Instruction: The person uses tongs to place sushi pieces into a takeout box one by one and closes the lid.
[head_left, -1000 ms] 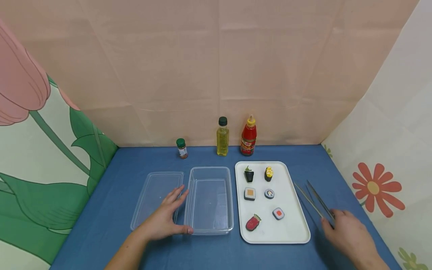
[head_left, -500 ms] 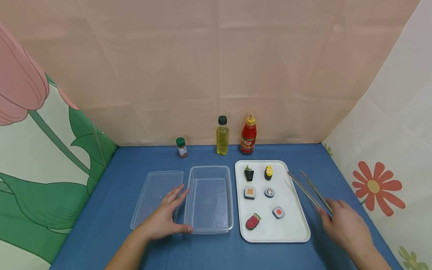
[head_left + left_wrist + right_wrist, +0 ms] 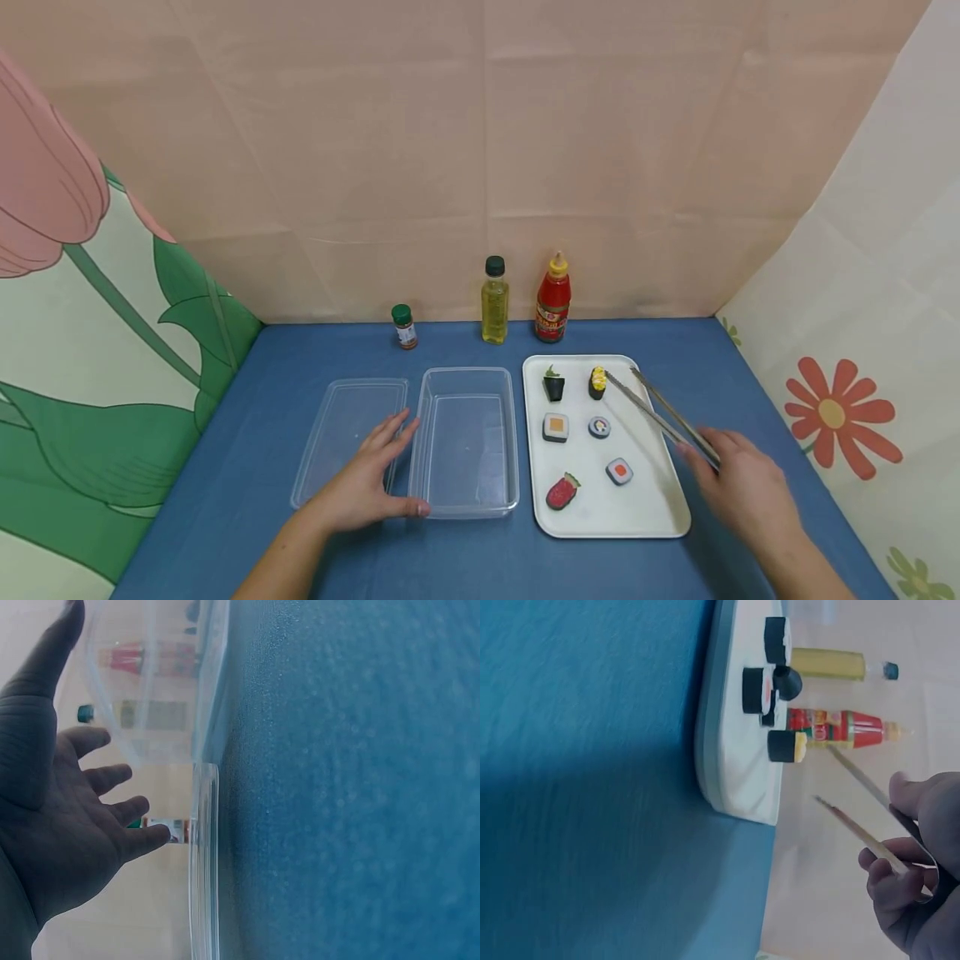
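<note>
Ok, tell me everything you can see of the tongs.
The tongs are a long, thin metal pair with two slim arms, joined at the end inside the right hand, which grips them there. They slant up and left over the white tray, arms spread apart. One tip lies at the yellow-topped sushi piece; whether it touches is unclear.

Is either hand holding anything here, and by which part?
The right hand grips the metal tongs at their rear end, tips open near the yellow-topped sushi. The left hand rests open against the clear container, holding nothing.
</note>
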{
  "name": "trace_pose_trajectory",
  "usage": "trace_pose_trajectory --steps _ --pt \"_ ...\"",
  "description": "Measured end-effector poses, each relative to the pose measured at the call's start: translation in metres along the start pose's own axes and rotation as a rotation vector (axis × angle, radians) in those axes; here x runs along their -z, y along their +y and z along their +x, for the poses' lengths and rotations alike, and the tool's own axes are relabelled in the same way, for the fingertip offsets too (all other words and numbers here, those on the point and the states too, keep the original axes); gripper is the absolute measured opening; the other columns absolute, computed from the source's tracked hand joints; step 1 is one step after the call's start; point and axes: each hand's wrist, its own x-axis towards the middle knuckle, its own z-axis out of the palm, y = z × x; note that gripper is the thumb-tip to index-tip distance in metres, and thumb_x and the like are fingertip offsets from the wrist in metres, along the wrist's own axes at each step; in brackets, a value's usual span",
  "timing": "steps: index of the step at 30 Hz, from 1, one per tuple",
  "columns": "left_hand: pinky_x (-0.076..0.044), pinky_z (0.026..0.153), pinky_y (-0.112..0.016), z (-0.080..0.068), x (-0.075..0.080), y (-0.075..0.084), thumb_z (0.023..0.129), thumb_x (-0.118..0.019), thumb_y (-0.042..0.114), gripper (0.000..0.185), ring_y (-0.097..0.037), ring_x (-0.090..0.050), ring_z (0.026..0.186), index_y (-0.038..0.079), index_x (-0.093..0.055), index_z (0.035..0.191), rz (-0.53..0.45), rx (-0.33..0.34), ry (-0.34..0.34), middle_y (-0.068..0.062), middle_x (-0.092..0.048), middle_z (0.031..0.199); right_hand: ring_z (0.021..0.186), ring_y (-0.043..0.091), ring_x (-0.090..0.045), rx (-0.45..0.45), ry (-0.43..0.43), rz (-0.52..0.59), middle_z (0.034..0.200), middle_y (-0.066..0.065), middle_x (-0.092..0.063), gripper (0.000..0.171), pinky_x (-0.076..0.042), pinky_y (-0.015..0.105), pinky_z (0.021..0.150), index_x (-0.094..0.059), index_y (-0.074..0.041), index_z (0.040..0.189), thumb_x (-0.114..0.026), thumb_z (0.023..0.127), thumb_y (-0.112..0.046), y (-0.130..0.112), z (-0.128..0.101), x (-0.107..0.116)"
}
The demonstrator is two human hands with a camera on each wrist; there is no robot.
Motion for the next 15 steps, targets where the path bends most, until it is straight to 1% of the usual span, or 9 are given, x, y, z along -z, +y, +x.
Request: trace_pose_trajectory --steps 2,4,7,9,12,15 --pt "-0.025 0.111 -0.077 0.0 0.0 0.0 0.073 -0.088 0.062 0.119 -0.039 -0.004 0.159 0.027 -0.023 0.167 -0.001 -0.003 0.001 0.004 -0.006 0.174 0.1 0.049 -0.065 0.012 0.027 0.016 0.115 0.031 -0.067 0.061 -0.051 0.067 0.084 -0.065 0.01 0.129 -0.082 0.091 -0.035 -0.003 0.001 -0.002" --pt "-0.025 0.111 -0.077 0.0 0.0 0.0 0.073 -0.088 0.062 0.119 -0.04 -0.004 0.159 0.026 -0.023 0.167 -0.001 -0.007 0.002 0.003 -0.007 0.174 0.101 0.048 -0.065 0.009 0.028 0.017 0.114 0.031 -0.068 0.068 -0.051 0.067 0.084 -0.065 0.01 0.13 -0.083 0.088 -0.042 -0.006 0.003 -0.003" --pt "-0.025 0.111 -0.077 -0.001 0.0 0.0 0.074 -0.088 0.062 0.119 -0.04 -0.004 0.159 0.025 -0.023 0.167 -0.005 -0.006 0.001 0.004 -0.006 0.174 0.104 0.05 -0.064 0.001 -0.001 0.012 0.116 0.032 -0.068 0.08 -0.05 0.067 0.086 -0.064 0.01 0.131 -0.084 0.084 -0.052 -0.011 0.006 -0.004" --pt "-0.025 0.111 -0.077 -0.001 0.0 -0.001 0.074 -0.088 0.061 0.119 -0.039 -0.003 0.159 0.025 -0.023 0.167 -0.006 -0.004 0.0 0.005 -0.006 0.174 0.107 0.051 -0.064 -0.002 -0.023 0.007 0.117 0.033 -0.068 0.083 -0.05 0.067 0.087 -0.064 0.01 0.131 -0.086 0.082 -0.053 -0.014 0.008 -0.005" --pt "-0.025 0.111 -0.077 -0.001 0.0 -0.001 0.074 -0.088 0.061 0.119 -0.038 -0.003 0.159 0.026 -0.023 0.167 -0.009 -0.003 -0.001 0.005 -0.006 0.174 0.107 0.051 -0.065 0.019 -0.02 0.019 0.117 0.032 -0.069 0.076 -0.051 0.066 0.086 -0.067 0.009 0.129 -0.088 0.081 -0.047 -0.017 0.009 -0.007" --pt "-0.025 0.111 -0.077 -0.001 0.0 -0.001 0.074 -0.088 0.061 0.119 -0.038 -0.003 0.159 0.027 -0.022 0.167 -0.009 -0.003 -0.001 0.005 -0.006 0.174 0.104 0.049 -0.068 0.051 0.008 0.039 0.114 0.029 -0.072 0.066 -0.052 0.065 0.086 -0.071 0.006 0.125 -0.088 0.082 -0.041 -0.02 0.009 -0.011"
